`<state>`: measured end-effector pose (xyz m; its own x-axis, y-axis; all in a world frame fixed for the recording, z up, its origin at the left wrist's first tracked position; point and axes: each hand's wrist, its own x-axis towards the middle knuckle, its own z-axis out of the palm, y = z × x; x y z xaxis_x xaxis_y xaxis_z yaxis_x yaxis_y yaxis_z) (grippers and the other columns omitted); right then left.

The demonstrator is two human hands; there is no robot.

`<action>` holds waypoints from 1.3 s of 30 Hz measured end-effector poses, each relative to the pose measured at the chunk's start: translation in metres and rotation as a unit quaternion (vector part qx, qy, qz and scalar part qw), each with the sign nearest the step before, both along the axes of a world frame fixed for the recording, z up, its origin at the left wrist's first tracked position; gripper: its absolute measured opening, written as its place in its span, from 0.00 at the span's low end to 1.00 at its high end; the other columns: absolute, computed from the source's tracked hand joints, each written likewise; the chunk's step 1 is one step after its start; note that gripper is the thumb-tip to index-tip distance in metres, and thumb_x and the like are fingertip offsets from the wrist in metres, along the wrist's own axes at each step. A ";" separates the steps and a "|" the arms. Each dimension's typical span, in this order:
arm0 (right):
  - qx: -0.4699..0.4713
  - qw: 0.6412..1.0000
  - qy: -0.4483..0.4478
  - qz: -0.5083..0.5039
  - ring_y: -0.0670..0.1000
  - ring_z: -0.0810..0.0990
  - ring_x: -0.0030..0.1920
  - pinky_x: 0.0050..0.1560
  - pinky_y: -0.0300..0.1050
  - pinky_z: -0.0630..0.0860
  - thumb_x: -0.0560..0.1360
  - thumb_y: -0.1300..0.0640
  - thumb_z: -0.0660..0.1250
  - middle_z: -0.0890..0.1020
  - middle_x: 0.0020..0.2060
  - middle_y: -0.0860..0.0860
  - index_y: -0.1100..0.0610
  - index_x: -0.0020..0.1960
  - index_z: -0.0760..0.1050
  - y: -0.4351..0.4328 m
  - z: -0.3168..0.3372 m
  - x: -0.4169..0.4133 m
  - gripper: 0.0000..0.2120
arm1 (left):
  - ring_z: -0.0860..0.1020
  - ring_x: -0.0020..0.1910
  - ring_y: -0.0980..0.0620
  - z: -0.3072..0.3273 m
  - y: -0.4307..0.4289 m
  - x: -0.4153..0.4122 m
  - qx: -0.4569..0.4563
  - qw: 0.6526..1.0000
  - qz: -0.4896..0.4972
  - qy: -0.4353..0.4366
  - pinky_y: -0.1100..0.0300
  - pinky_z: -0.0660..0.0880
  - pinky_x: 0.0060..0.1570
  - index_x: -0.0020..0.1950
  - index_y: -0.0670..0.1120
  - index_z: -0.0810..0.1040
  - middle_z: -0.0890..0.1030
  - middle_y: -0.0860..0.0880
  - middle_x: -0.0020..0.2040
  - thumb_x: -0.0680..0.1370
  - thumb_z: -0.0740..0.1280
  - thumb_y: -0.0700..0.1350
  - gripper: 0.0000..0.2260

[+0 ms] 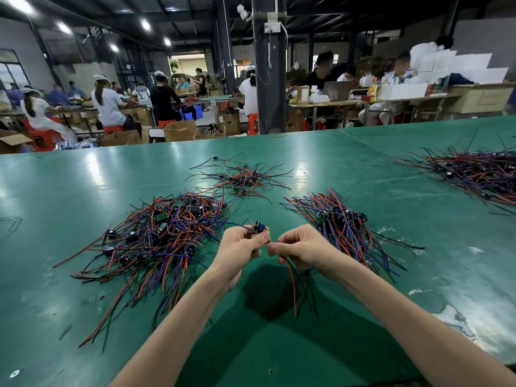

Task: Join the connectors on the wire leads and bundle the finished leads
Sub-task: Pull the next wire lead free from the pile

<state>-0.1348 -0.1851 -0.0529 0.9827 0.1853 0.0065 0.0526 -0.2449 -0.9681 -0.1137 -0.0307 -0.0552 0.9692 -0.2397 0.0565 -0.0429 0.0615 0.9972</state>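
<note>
My left hand [242, 244] pinches a small blue and black module [259, 228] whose blue wire runs off to the left. My right hand [301, 245] pinches the top ends of a red and a black lead [293, 286] that hang down toward me. The two hands meet fingertip to fingertip above the green table [279, 344]; the joint itself is hidden by fingers. A big tangled pile of red, blue and black leads with modules [156, 236] lies left of my hands. An aligned pile of leads [346, 227] lies to the right.
A smaller loose pile of leads [243, 180] lies farther back at the centre. Another large pile [480, 171] sits at the far right. Beyond the table's far edge, people sit at other benches among cardboard boxes [178, 131], and a dark pillar [269, 65] stands there.
</note>
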 end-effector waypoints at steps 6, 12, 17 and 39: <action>-0.026 0.999 -0.012 0.014 0.45 0.59 0.21 0.21 0.35 0.54 0.74 0.59 0.70 0.74 0.31 0.61 0.66 0.39 0.79 0.003 -0.002 0.001 0.10 | 0.66 0.33 0.53 0.003 0.000 0.003 0.004 0.999 0.043 -0.007 0.61 0.66 0.38 0.40 0.40 0.76 0.71 0.45 0.35 0.77 0.65 0.34 0.06; 0.001 1.000 -0.008 0.017 0.42 0.60 0.17 0.18 0.33 0.55 0.76 0.61 0.68 0.76 0.22 0.47 0.61 0.41 0.80 0.007 0.000 0.001 0.06 | 0.65 0.32 0.53 0.001 0.000 0.006 0.000 0.997 0.079 -0.026 0.60 0.64 0.37 0.40 0.42 0.75 0.69 0.46 0.33 0.77 0.65 0.33 0.07; -0.016 0.999 -0.008 0.034 0.42 0.61 0.20 0.20 0.33 0.57 0.75 0.63 0.68 0.79 0.25 0.47 0.65 0.47 0.80 0.007 -0.003 0.000 0.05 | 0.65 0.31 0.54 0.002 0.008 0.016 -0.005 0.993 0.119 -0.017 0.60 0.65 0.37 0.37 0.43 0.74 0.70 0.50 0.31 0.77 0.66 0.34 0.10; -0.040 0.997 0.003 0.064 0.44 0.63 0.21 0.21 0.33 0.59 0.78 0.63 0.64 0.75 0.27 0.51 0.61 0.51 0.80 0.014 -0.010 -0.003 0.06 | 0.68 0.33 0.55 0.002 0.031 0.036 -0.004 0.975 0.224 -0.016 0.56 0.66 0.45 0.46 0.40 0.76 0.73 0.51 0.36 0.78 0.66 0.36 0.01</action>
<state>-0.1377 -0.1707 -0.0628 0.9506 0.3098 -0.0187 0.0836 -0.3138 -0.9458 -0.0781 0.0004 -0.0527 0.9744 0.2067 0.0890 -0.0989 0.0378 0.9944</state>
